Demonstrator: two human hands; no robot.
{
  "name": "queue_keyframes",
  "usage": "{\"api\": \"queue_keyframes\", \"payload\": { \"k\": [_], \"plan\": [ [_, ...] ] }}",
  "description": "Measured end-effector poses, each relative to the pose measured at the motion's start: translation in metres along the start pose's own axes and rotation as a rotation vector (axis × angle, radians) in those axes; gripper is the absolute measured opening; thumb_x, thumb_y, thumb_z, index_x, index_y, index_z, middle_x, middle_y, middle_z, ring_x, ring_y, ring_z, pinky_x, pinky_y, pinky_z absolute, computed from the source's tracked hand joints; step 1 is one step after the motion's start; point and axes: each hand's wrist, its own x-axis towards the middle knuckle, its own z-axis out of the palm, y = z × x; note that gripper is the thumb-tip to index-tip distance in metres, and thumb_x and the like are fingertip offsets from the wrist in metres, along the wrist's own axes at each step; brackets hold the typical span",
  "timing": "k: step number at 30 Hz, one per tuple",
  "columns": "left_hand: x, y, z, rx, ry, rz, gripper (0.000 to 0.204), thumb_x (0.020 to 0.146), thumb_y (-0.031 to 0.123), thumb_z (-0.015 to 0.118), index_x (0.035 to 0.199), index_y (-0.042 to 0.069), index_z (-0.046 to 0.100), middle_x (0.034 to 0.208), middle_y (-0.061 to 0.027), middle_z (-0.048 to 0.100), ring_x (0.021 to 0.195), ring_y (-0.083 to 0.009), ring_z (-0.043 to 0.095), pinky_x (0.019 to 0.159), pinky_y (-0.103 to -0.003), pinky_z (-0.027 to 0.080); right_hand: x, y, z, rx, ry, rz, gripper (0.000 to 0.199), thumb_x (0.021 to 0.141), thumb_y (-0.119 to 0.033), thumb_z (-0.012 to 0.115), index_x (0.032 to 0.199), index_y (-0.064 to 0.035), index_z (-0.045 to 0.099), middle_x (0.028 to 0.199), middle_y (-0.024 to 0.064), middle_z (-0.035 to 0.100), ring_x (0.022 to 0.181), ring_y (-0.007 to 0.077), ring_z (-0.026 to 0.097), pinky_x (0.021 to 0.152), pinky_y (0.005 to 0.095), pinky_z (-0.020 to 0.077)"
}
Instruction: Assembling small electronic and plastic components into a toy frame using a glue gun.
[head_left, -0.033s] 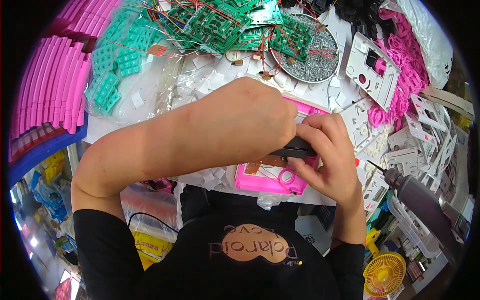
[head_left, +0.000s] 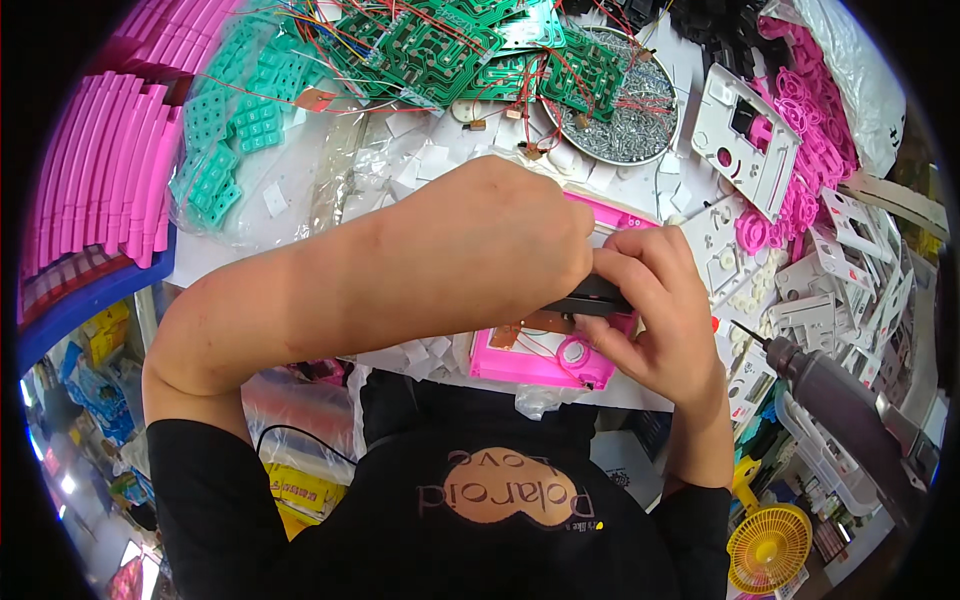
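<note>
A: Largest item first?

B: White table [head_left: 198,258]. Stack of pink panels [head_left: 100,175] at its far left, heap of green circuit boards [head_left: 430,50] at the back. Dark power drill [head_left: 840,400] on the right, bit angled toward the right hand but apart from it.

A: And the workpiece?

B: Pink case [head_left: 520,372], open, at the table's near edge, in front of the person's body. The left forearm crosses above it and hides part of it. Behind it, toward the back right, a round dish [head_left: 670,140] full of screws [head_left: 625,125].

A: Hands?

B: Left hand [head_left: 525,215] is a fist, back upward, over the case. Its fingertips are hidden; cannot tell whether it grips anything. Right hand [head_left: 655,300] is clamped on a black block [head_left: 597,300], thumb on the near side, fingers on the far side. Block sits over the right part of the case.

A: Smaller parts?

B: Brown strip [head_left: 545,322] just beside the block, then a pink ring [head_left: 573,351] in the case's near right area.

A: Change against the previous picture?

B: None I can make out. Hands, block and case match. Judgement: the work stands at the same point, block steadied by the right hand.
</note>
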Motion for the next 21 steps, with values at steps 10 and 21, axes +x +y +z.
{"api": "queue_keyframes", "payload": {
  "k": [10, 21],
  "plan": [
    [-0.018, 0.014, 0.021, -0.046, 0.177, -0.013, 0.015, 0.080, 0.017, 0.071, 0.089, 0.004, 0.072, 0.085, -0.0064, 0.064, 0.078, -0.0223, 0.069, 0.066, -0.035, 0.056, 0.003, -0.018, -0.004, -0.189, -0.152, -0.018, 0.055, 0.064, -0.008, 0.079, 0.116, -0.0086, 0.062, 0.106, 0.0085, 0.058, 0.097, 0.0308, 0.058, 0.068, 0.0385, 0.0561],
    [-0.029, 0.025, 0.040, -0.432, 0.339, -0.199, 0.029, 0.084, 0.005, 0.063, 0.112, -0.001, 0.066, 0.100, -0.0139, 0.064, 0.091, -0.0343, 0.063, 0.079, -0.044, 0.052, -0.002, -0.015, 0.000, -0.162, -0.120, -0.014, 0.050, 0.068, -0.006, 0.078, 0.114, -0.0069, 0.060, 0.109, 0.0108, 0.058, 0.098, 0.0326, 0.059, 0.074, 0.0410, 0.0555]
  ]
}}
